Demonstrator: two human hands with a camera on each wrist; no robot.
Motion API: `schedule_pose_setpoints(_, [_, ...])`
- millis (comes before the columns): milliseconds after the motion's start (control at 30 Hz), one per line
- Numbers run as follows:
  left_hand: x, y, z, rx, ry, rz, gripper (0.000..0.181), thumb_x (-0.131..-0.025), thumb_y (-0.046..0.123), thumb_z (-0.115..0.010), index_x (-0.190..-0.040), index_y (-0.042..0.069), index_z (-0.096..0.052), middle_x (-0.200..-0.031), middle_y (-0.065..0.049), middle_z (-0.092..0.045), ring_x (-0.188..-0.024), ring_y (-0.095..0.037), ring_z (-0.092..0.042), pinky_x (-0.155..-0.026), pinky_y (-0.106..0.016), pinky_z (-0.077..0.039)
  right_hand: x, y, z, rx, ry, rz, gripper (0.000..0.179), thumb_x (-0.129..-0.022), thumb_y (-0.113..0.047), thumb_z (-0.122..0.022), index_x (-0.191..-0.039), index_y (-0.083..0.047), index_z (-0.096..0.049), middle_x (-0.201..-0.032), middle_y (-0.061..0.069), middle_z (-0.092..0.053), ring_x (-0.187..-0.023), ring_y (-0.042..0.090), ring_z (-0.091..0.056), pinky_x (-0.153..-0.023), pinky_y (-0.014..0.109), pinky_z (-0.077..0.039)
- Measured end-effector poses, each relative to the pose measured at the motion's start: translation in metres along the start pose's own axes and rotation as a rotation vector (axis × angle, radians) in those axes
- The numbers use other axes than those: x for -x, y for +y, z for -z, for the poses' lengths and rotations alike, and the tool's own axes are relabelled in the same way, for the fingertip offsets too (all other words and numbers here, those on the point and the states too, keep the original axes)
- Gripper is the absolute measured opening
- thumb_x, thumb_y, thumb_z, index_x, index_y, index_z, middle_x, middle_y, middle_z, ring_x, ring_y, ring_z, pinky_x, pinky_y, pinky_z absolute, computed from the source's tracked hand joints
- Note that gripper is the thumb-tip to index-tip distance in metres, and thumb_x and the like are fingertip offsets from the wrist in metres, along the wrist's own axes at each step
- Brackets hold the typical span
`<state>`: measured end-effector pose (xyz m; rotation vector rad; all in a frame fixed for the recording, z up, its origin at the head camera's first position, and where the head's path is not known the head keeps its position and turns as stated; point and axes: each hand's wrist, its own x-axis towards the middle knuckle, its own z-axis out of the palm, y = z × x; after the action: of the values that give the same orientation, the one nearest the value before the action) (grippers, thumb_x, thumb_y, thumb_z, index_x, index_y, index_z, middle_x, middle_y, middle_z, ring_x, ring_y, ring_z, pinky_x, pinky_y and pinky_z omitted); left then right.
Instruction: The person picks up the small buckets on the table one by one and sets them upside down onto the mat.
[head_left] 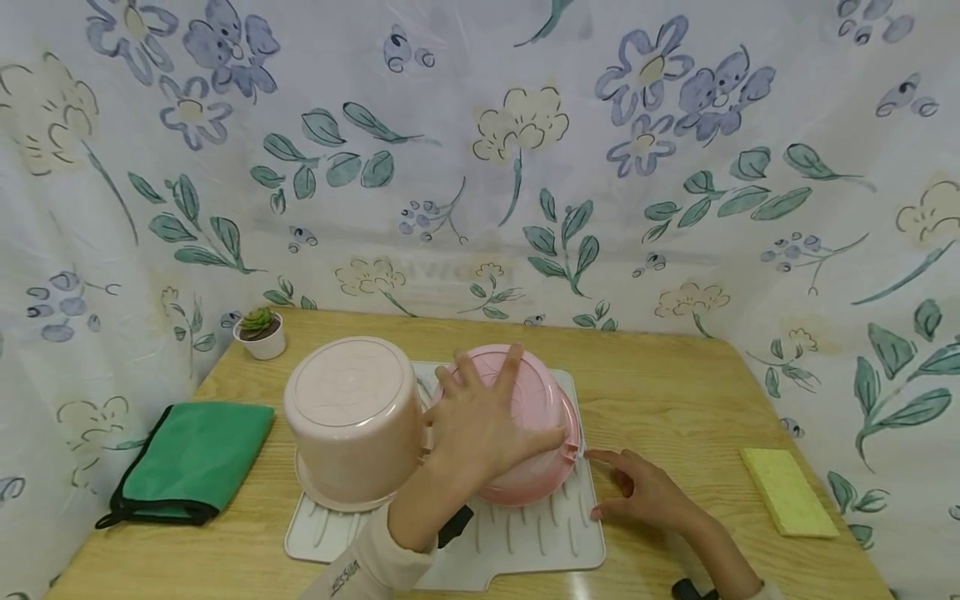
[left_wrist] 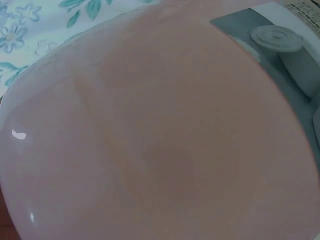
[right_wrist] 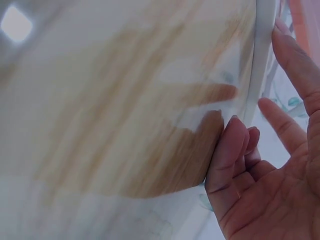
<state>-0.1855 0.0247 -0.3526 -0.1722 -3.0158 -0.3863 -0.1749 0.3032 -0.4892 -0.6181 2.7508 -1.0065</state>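
Upside down on a white ridged drying mat (head_left: 525, 550) stands a pink plastic basin (head_left: 517, 483). My left hand (head_left: 480, 417) lies over its upturned base with fingers and thumb spread. On the right, my right hand (head_left: 648, 496) has its index finger stretched to the mat's edge beside the basin's rim tab; its other fingers bend loosely in the right wrist view (right_wrist: 270, 170). A larger cream pot (head_left: 352, 425), also upturned, stands left of the basin. A glossy curved surface fills most of the left wrist view, hiding the left fingers there.
A folded green cloth (head_left: 198, 462) with dark edging lies at the left. Behind it stands a small potted succulent (head_left: 260, 333). A yellow sponge cloth (head_left: 789, 492) lies at the right of the wooden table (head_left: 660, 392). A flowered curtain (head_left: 450, 217) hangs behind and at both sides.
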Motion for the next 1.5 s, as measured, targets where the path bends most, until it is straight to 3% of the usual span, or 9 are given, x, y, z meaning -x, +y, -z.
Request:
schedule_pose_setpoints(333, [-0.012,0.005,0.000,0.023,-0.059,0.015,0.117,-0.060,0.093,-0.057,-0.158,0.042,-0.016,-0.153,-0.036,-0.021,-0.134,-0.059,-0.032,-0.071,-0.072,-0.049,0.000,-0.003,0.001,-0.014,-0.006,0.000,0.074,-0.074,-0.041,-0.086,-0.138,-0.019,-0.058,-0.077,-0.003,-0.041,-0.068,0.002,-0.038,-0.058,0.022,-0.035])
schedule_pose_setpoints(533, [-0.019,0.006,-0.002,0.031,-0.080,0.011,0.116,-0.062,0.091,-0.058,-0.158,0.041,-0.018,-0.152,-0.036,-0.022,-0.132,-0.060,-0.033,-0.068,-0.072,-0.049,0.000,-0.003,0.001,-0.026,-0.021,-0.017,0.074,-0.074,-0.041,-0.086,-0.138,-0.018,-0.057,-0.078,-0.001,-0.042,-0.069,0.003,-0.039,-0.059,0.023,-0.035])
schedule_pose_setpoints(733, [-0.028,0.009,-0.005,0.021,-0.118,0.021,0.117,-0.061,0.091,-0.059,-0.158,0.042,-0.016,-0.152,-0.036,-0.023,-0.132,-0.062,-0.032,-0.067,-0.071,-0.049,-0.001,-0.003,0.001,-0.049,-0.018,0.023,0.074,-0.075,-0.037,-0.086,-0.139,-0.014,-0.057,-0.077,-0.001,-0.042,-0.068,0.002,-0.039,-0.058,0.022,-0.035])
schedule_pose_setpoints(1033, [-0.042,0.020,-0.009,-0.032,-0.178,0.037,0.119,-0.059,0.093,-0.057,-0.158,0.042,-0.015,-0.153,-0.036,-0.020,-0.132,-0.062,-0.030,-0.066,-0.069,-0.050,0.002,-0.007,0.003,-0.078,-0.029,0.032,0.074,-0.076,-0.035,-0.085,-0.139,-0.010,-0.056,-0.075,-0.001,-0.040,-0.067,0.002,-0.037,-0.057,0.022,-0.033])
schedule_pose_setpoints(1500, [-0.052,0.032,-0.013,-0.142,-0.201,0.027,0.119,-0.061,0.095,-0.054,-0.159,0.039,-0.017,-0.153,-0.035,-0.025,-0.129,-0.061,-0.037,-0.062,-0.065,-0.052,0.002,-0.004,0.003,-0.104,-0.026,0.062,0.073,-0.076,-0.030,-0.085,-0.139,-0.008,-0.056,-0.074,-0.003,-0.039,-0.066,0.001,-0.036,-0.057,0.022,-0.034])
